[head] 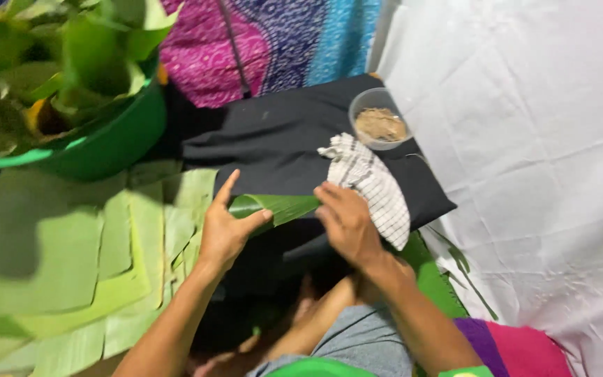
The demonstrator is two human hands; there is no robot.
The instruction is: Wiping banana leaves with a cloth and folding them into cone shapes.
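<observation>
While both our hands, left hand (226, 234) and right hand (347, 225), clamp the rolled green banana leaf (277, 207), we risk it springing open if either grip slackens.

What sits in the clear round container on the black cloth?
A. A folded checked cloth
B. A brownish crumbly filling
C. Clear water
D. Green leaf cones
B: the clear container at the far edge of the black cloth holds a brownish crumbly mass; the checked cloth lies beside it, and the rolled leaves stand in the green basin.
</observation>
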